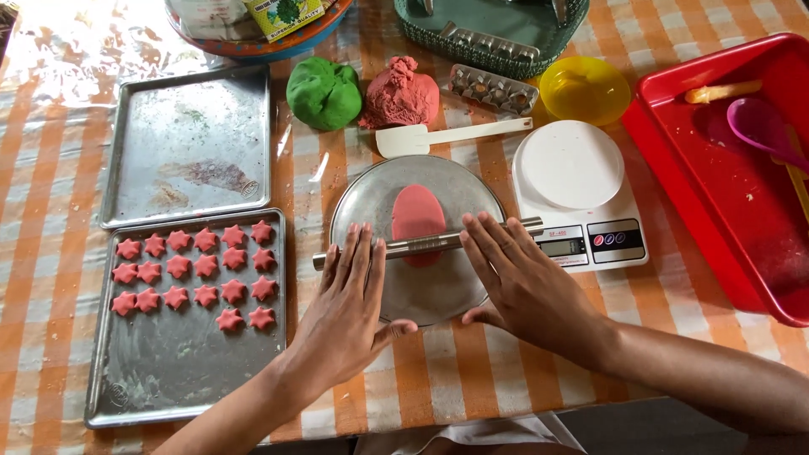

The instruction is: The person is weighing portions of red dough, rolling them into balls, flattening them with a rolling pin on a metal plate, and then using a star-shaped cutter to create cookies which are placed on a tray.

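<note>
Two flat palms on smooth steel rolling pin (425,244), over oval pink dough (417,215).

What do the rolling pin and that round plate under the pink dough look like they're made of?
Rolling pin: looks like polished metal, probably steel, silver with bright highlights. Round plate: also seems metal, duller and brushed grey. Pink dough: soft and matte, flattened into a smooth oval.

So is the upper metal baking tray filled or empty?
Empty: the upper metal baking tray shows only smears, while the lower metal baking tray holds red star-shaped dough pieces.
</note>
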